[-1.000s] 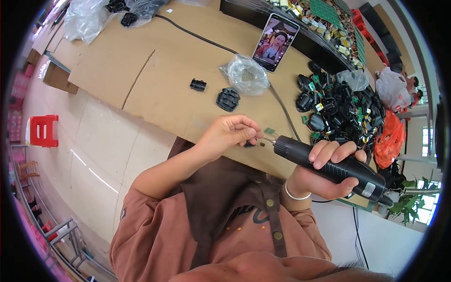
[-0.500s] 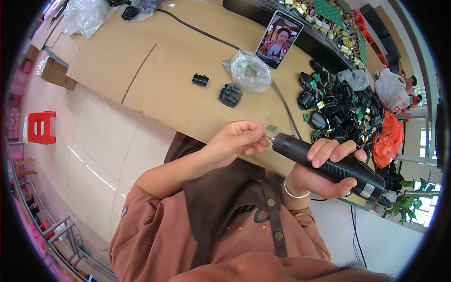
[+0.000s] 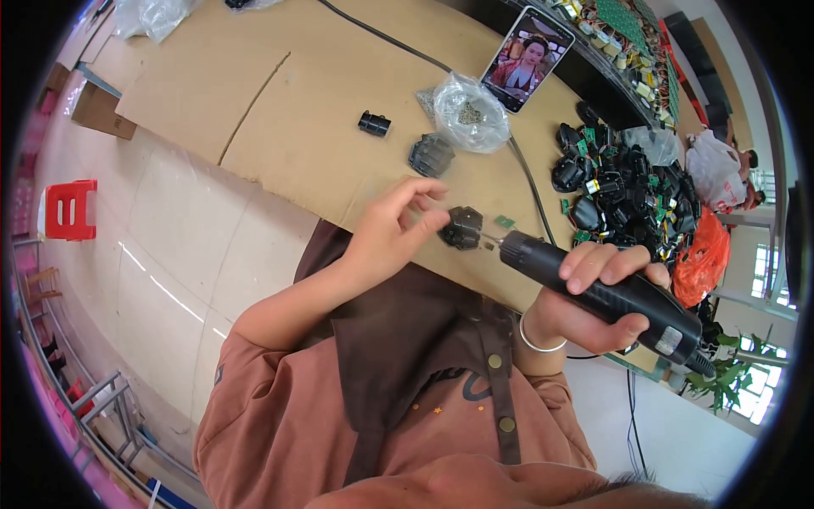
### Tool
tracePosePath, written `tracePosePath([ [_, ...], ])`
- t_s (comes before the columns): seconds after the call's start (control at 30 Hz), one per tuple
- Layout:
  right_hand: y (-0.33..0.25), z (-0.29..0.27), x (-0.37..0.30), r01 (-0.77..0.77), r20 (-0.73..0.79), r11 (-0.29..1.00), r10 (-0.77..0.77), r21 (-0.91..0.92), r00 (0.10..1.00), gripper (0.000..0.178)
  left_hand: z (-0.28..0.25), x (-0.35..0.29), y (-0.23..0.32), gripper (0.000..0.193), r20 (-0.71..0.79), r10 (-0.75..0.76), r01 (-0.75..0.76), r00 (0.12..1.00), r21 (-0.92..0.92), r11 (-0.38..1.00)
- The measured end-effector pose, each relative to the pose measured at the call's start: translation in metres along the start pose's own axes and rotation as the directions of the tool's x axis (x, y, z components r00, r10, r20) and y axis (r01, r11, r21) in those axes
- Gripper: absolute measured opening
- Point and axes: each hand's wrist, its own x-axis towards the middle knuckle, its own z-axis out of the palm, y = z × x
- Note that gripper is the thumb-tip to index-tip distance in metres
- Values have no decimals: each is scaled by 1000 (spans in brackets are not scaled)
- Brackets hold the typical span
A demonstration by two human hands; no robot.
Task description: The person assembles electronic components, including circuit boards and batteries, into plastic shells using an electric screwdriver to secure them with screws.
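Note:
My right hand [image 3: 606, 293] is wrapped round a black electric screwdriver [image 3: 564, 276], whose thin bit points left over the cardboard-covered table. Just left of the bit lies a dark faceted plastic housing [image 3: 464, 228]; whether the bit touches it I cannot tell. My left hand [image 3: 394, 227] hovers close to the left of this housing, fingers bent and thumb apart from the forefinger, holding nothing I can see. Farther back are a similar dark housing [image 3: 431, 155] and a small black cylindrical part [image 3: 374, 124]. A small green circuit board [image 3: 504, 221] lies beyond the bit.
An open clear bag of small metal pieces [image 3: 471, 114] stands near a propped phone [image 3: 527, 59]. On the right is a heap of black parts with wires and green boards [image 3: 627, 191], beside an orange bag [image 3: 702, 254]. A black cable [image 3: 532, 182] crosses the table.
My left hand has drawn back leftward from the screwdriver bit, its fingers spreading. The dark housing by the bit now shows. The view has shifted slightly; my right hand keeps its grip.

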Motion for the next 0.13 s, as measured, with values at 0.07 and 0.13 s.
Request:
tracePosePath([
  [0.07,4,-1,-4,-75,46,997,77,-35,996,56,-9,-3,-8,45,185,357,-358,915,780,512],
  [0.13,10,-2,-7,-227,197,970,241,-93,950,60,-3,-5,-7,55,252,178,-307,951,823,478],
])
